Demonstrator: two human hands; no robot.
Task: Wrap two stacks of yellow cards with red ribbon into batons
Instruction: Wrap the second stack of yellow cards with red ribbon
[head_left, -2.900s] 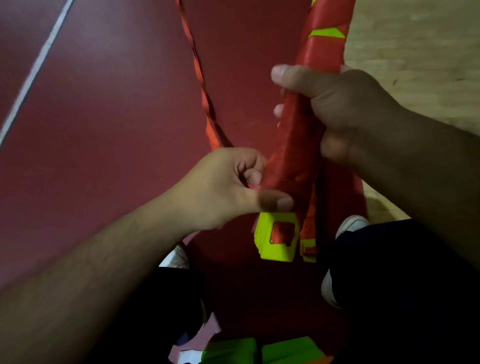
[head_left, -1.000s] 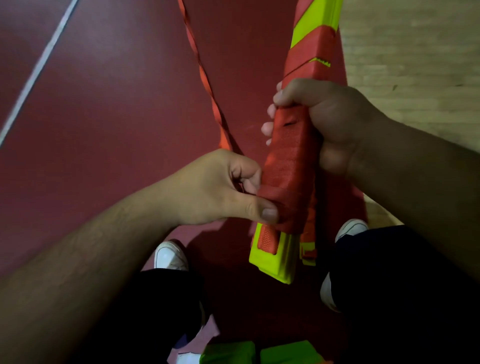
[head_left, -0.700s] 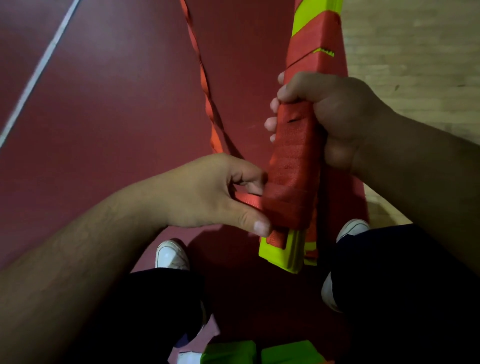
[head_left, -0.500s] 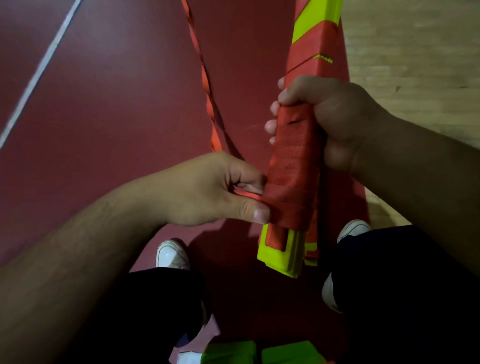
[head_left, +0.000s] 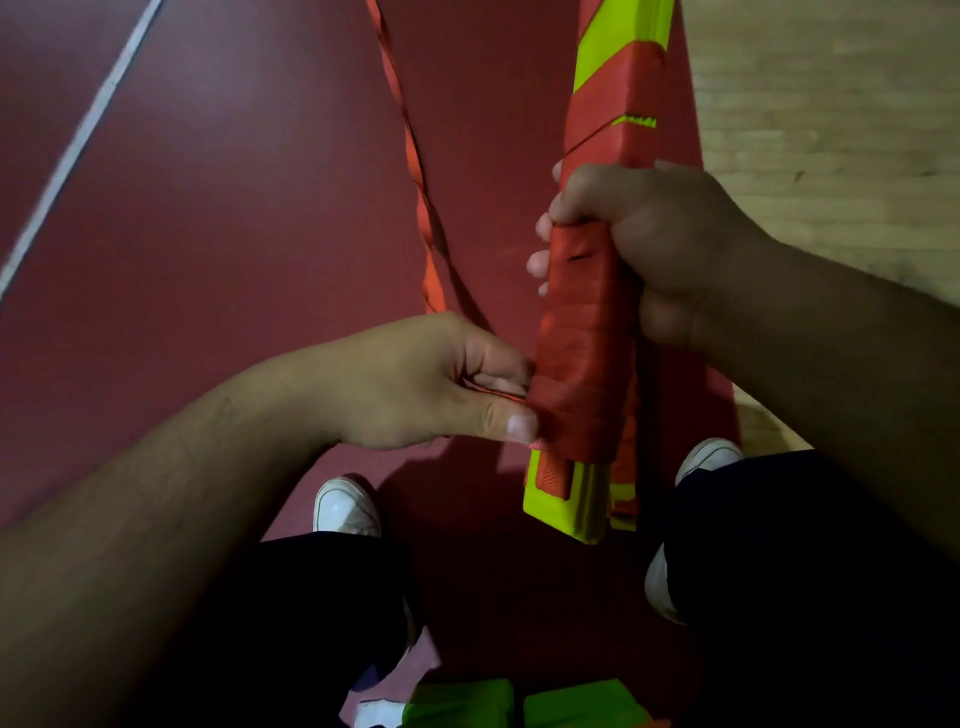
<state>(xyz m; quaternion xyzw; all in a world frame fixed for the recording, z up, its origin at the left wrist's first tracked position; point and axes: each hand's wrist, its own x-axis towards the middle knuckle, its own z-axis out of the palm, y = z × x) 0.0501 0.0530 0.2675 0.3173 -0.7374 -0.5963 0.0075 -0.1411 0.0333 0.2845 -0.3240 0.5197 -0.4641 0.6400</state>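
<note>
Dark red flooring (head_left: 234, 208) fills most of the view, crossed by a white line (head_left: 78, 140) far to the left of the grip, with pale wooden boards (head_left: 831, 104) off to its right. The right hand (head_left: 654, 249) is closed firmly round the baton (head_left: 615, 93) at about mid-length, thumb across the near face and fingertips (head_left: 540, 260) showing round the left edge; the baton, a stack of yellow cards (head_left: 550, 512) bound in red ribbon (head_left: 584, 338), stands nearly upright and runs out of the top of the view above that fist. Above the fist the wrap is open, with slanting bands of yellow between the red; below it the wrap is solid red down to the left hand (head_left: 415, 384). That hand sits just below and to the left of the right one, its thumb (head_left: 511, 423) and curled fingers pinching the ribbon against the baton's left edge at the lowest turn; below this pinch the bare yellow end of the stack sticks out. A twisted loose tail (head_left: 410, 150) of ribbon runs from behind the left hand up to the top edge, left of the right fist. Just right of the yellow end a second strip of yellow and red shows; whether it belongs to the same stack I cannot tell. Beneath both hands are dark trousers (head_left: 311, 597), white shoes (head_left: 345, 506), and green blocks (head_left: 457, 701) at the bottom edge.
</note>
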